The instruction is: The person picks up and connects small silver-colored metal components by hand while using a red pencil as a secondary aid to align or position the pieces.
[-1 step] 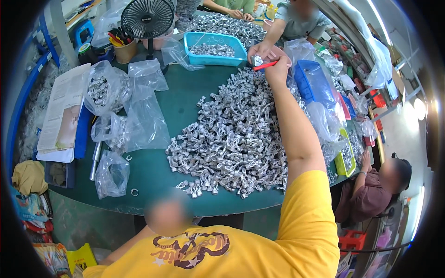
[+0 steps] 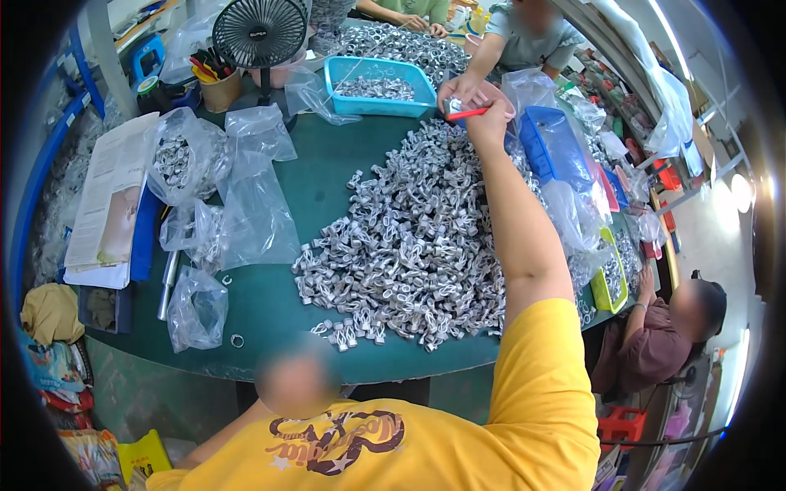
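My right arm stretches far over the table, and my right hand [image 2: 489,127] is closed around a slim red stick-shaped tool [image 2: 465,114]. I cannot make out whether it is a pen or a handle. Just beyond it, a co-worker's hand [image 2: 465,88] holds a small shiny whitish piece [image 2: 455,105] near the red tip. Below my right arm spreads a large heap of small silver metal clamp-like parts [image 2: 417,237]. My left forearm [image 2: 221,434] shows low at the left. A blur lies at its end, so my left hand and its fingers cannot be made out.
A light-blue tray [image 2: 381,78] with metal parts stands behind the heap, beside a black fan [image 2: 260,37]. Clear plastic bags [image 2: 258,200] and a stack of papers [image 2: 110,196] lie left. A blue bin [image 2: 557,147] and a green basket [image 2: 610,274] stand right. Other people sit around.
The red tool in my right hand has tilted slightly toward level. The whitish piece at the co-worker's fingers shows less brightly. All else looks the same.
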`<state>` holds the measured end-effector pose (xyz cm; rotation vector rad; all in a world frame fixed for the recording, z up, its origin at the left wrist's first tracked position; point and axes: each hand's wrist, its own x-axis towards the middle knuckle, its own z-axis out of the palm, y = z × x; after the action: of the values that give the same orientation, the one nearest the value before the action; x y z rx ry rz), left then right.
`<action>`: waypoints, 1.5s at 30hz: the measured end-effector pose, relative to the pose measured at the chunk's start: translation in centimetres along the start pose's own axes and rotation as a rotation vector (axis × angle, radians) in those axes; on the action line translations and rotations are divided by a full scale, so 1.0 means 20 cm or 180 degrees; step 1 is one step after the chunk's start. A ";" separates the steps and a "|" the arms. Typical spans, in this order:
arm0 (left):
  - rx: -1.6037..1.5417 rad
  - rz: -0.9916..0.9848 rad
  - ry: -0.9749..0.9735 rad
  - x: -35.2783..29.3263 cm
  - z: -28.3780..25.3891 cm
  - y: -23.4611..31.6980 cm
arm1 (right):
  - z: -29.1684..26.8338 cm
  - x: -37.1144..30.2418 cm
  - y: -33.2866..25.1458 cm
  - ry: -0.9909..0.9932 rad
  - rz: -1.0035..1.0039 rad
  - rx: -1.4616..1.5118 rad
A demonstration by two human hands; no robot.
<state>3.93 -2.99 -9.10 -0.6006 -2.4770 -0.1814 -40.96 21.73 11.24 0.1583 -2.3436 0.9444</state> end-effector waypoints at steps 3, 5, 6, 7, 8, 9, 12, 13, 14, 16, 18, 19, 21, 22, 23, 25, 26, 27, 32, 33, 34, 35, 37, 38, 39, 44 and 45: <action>0.0035 0.0024 0.0242 0.02 -0.02 0.00 | 0.10 0.00 0.03 -0.0082 0.0529 0.0137; 0.0112 0.0035 0.0341 0.01 -0.02 0.00 | 0.14 -0.01 -0.01 -0.0137 0.0573 0.0021; 0.0143 0.0027 0.0386 0.01 -0.02 0.00 | 0.15 -0.02 -0.03 -0.0071 0.0624 -0.0024; 0.0176 0.0030 0.0426 0.01 -0.02 0.00 | 0.15 -0.03 -0.07 -0.0074 0.0616 -0.0020; 0.0205 0.0034 0.0448 0.01 -0.02 0.00 | 0.14 -0.03 -0.10 0.0009 0.0730 -0.0151; 0.0235 0.0036 0.0475 0.01 -0.02 0.00 | 0.14 -0.03 -0.12 0.0092 0.0844 -0.0282; 0.0243 0.0052 0.0534 0.01 -0.02 0.00 | 0.11 -0.05 -0.11 0.0243 0.0736 -0.0265; 0.0256 0.0059 0.0542 0.01 -0.02 0.00 | 0.09 -0.05 -0.12 0.0274 0.0746 -0.0228; 0.0267 0.0060 0.0560 0.02 -0.02 0.00 | 0.08 -0.06 -0.13 0.0346 0.0797 -0.0306; 0.0283 0.0050 0.0581 0.02 -0.02 0.00 | 0.06 -0.08 -0.14 0.0507 0.0701 -0.0340; 0.0301 0.0055 0.0609 0.02 -0.03 0.00 | 0.03 -0.10 -0.16 0.0670 0.0600 -0.0392; 0.0304 0.0045 0.0614 0.02 -0.03 -0.01 | 0.01 -0.11 -0.17 0.0670 0.0605 -0.0396; 0.0326 0.0036 0.0659 0.02 -0.03 0.00 | -0.02 -0.14 -0.20 0.0715 0.0026 -0.0310; 0.0349 0.0036 0.0675 0.02 -0.04 0.00 | -0.04 -0.16 -0.24 0.0694 -0.0024 -0.0312; 0.0365 0.0034 0.0691 0.03 -0.04 -0.01 | -0.05 -0.18 -0.24 0.0689 -0.0011 -0.0302; 0.0435 0.0021 0.0740 0.03 -0.04 -0.01 | -0.06 -0.24 -0.26 0.0800 -0.0792 0.0149; 0.0465 0.0009 0.0770 0.03 -0.05 -0.01 | -0.09 -0.27 -0.27 0.0391 -0.0450 0.0428; 0.0513 0.0005 0.0797 0.05 -0.05 -0.01 | -0.10 -0.31 -0.30 0.0374 -0.0435 0.0441; -0.0413 -0.0095 0.0433 0.16 -0.16 -0.02 | -0.21 -0.62 -0.40 0.0050 -0.0900 0.1994; -0.0004 -0.0001 0.0860 0.20 -0.14 -0.01 | -0.23 -0.69 -0.43 -0.0009 -0.0813 0.2304; 0.0003 -0.0008 0.0801 0.22 -0.16 -0.01 | -0.25 -0.76 -0.44 -0.0126 -0.0684 0.2124; -0.0294 -0.0098 0.0688 0.23 -0.18 -0.01 | -0.26 -0.82 -0.45 -0.0209 -0.0690 0.1996; -0.0637 -0.0235 0.0481 0.24 -0.21 -0.02 | -0.27 -0.94 -0.50 -0.0259 -0.0425 0.2650; -0.0687 -0.0261 0.0476 0.25 -0.22 -0.01 | -0.27 -1.00 -0.49 -0.0220 -0.0399 0.2529; -0.0735 -0.0290 0.0469 0.26 -0.24 -0.01 | -0.29 -1.07 -0.50 -0.0277 -0.0278 0.2449; -0.1128 -0.0611 0.0391 0.28 -0.25 0.00 | -0.25 -1.27 -0.47 -0.0183 -0.0457 0.2218; -0.1107 -0.0623 0.0335 0.28 -0.26 0.00 | -0.25 -1.29 -0.47 -0.0183 -0.0549 0.2129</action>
<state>2.46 -2.17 -1.66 -0.4715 -2.4149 -0.7129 -14.62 15.31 4.76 0.6452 -1.9347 1.6105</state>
